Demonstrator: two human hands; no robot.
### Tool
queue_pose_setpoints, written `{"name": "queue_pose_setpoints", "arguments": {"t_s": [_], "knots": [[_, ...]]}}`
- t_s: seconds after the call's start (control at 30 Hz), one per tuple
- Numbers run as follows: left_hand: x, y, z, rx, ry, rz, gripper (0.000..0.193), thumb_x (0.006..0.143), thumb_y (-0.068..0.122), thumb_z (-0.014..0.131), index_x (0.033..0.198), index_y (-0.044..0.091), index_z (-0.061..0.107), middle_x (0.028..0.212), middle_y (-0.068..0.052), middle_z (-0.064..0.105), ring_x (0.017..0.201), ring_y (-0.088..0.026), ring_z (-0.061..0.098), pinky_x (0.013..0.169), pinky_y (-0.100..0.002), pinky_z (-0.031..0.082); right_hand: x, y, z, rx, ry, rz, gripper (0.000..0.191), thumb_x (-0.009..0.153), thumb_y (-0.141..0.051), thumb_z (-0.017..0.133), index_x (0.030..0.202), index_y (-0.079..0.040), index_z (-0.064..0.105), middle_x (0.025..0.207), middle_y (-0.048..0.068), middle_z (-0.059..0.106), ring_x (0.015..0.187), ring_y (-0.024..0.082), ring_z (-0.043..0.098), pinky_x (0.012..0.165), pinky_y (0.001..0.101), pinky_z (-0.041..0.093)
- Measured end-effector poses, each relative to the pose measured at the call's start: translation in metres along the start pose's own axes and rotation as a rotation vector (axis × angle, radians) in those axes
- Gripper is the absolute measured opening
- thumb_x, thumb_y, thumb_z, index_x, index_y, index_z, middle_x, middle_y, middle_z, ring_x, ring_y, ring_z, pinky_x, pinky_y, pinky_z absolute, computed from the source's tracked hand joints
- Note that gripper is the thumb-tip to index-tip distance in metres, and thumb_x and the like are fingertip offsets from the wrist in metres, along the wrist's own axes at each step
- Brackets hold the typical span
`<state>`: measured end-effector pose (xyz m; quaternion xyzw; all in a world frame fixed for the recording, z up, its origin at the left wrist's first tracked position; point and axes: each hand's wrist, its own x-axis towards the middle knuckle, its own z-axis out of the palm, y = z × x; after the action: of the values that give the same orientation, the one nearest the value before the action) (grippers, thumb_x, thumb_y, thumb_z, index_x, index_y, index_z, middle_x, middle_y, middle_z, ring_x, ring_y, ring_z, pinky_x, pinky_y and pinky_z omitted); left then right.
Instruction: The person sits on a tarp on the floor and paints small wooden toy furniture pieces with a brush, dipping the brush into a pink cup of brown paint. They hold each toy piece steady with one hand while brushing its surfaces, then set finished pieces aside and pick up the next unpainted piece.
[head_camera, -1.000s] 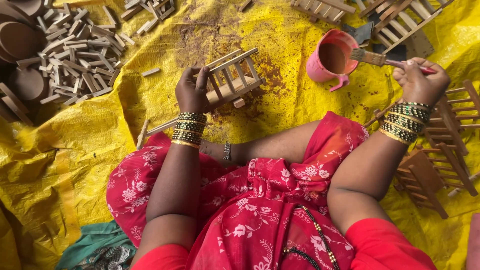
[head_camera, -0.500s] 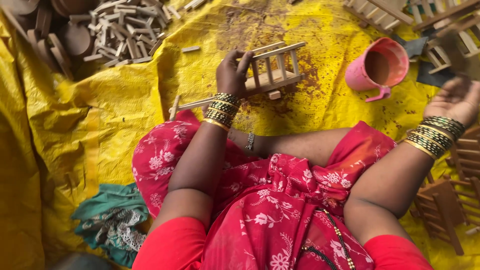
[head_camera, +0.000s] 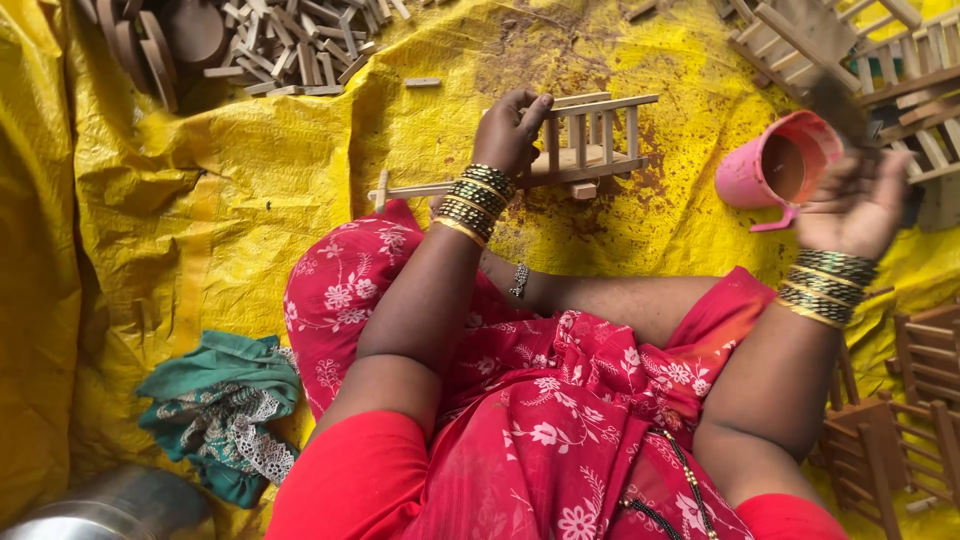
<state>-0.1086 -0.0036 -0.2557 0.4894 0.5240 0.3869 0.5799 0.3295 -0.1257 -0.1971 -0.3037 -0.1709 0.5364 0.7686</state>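
Head view, looking down over a lap in red flowered cloth (head_camera: 560, 420). Left arm reaches forward from the shoulder, elbow slightly bent, wrist stacked with bangles; left hand (head_camera: 512, 130) curls over the near end of a small wooden rack (head_camera: 590, 135), fingers bent and closed on its top rail, holding it tilted above the yellow sheet (head_camera: 250, 180). The rack sits straight ahead of the knees, over a brown-stained patch of the sheet, a thin stick jutting from its left end. Right arm angles out to the side, forearm raised, bangled wrist cocked back; right hand (head_camera: 855, 205) is blurred, just beside a pink cup (head_camera: 775, 165) of brown liquid, fingers bent, something dark and smeared above them; cannot tell what the grip closes on. Loose wooden pieces (head_camera: 290, 45) heaped top left, more racks (head_camera: 880, 50) top right, darker ones (head_camera: 900, 440) lower right, green cloth (head_camera: 220, 410) lower left
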Motion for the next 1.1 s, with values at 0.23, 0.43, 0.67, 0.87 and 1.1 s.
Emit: {"name": "queue_pose_setpoints", "arguments": {"t_s": [0.23,0.43,0.67,0.87,1.1], "knots": [[0.002,-0.003,0.004,0.022,0.082,0.055,0.041,0.100,0.046,0.060,0.100,0.006,0.071,0.073,-0.004,0.069,0.055,-0.014,0.063,0.051,-0.033,0.053,-0.019,0.095,0.072,-0.104,0.025,0.064,0.015,0.104,-0.012,0.077,0.115,-0.006,0.068,0.112,0.009,0.074,0.096,0.020,0.076,0.088,0.0300,0.066],[0.003,-0.004,-0.004,0.646,0.138,0.162,0.059,0.101,0.060,0.037,0.099,0.013,0.072,0.077,-0.012,0.072,0.072,-0.031,0.069,0.065,-0.047,0.053,-0.054,0.144,0.122,-0.515,-0.105,-0.086,0.007,0.103,-0.007,0.074,0.108,-0.004,0.069,0.102,0.014,0.075,0.088,0.020,0.074,0.081,0.0304,0.065],[0.001,0.001,-0.007,0.744,0.111,0.188,0.064,0.105,0.058,0.027,0.099,0.013,0.072,0.075,-0.013,0.072,0.071,-0.032,0.070,0.065,-0.048,0.055,-0.066,0.152,0.137,-0.601,-0.098,-0.147,0.008,0.104,-0.004,0.072,0.109,0.001,0.068,0.102,0.015,0.074,0.087,0.020,0.075,0.080,0.0302,0.066],[0.001,0.000,-0.006,0.757,0.133,0.218,0.064,0.104,0.057,0.027,0.094,0.014,0.073,0.076,-0.013,0.072,0.071,-0.034,0.070,0.063,-0.049,0.055,-0.059,0.158,0.134,-0.634,-0.069,-0.227,0.009,0.104,-0.003,0.072,0.107,0.003,0.067,0.100,0.015,0.073,0.086,0.020,0.076,0.078,0.0301,0.067],[0.002,-0.001,-0.006,0.765,0.122,0.193,0.063,0.105,0.059,0.027,0.095,0.015,0.072,0.074,-0.012,0.072,0.069,-0.032,0.070,0.062,-0.048,0.055,-0.066,0.132,0.132,-0.761,-0.099,-0.117,0.008,0.104,0.001,0.071,0.107,0.005,0.066,0.099,0.014,0.071,0.084,0.019,0.075,0.075,0.0283,0.066]]}}
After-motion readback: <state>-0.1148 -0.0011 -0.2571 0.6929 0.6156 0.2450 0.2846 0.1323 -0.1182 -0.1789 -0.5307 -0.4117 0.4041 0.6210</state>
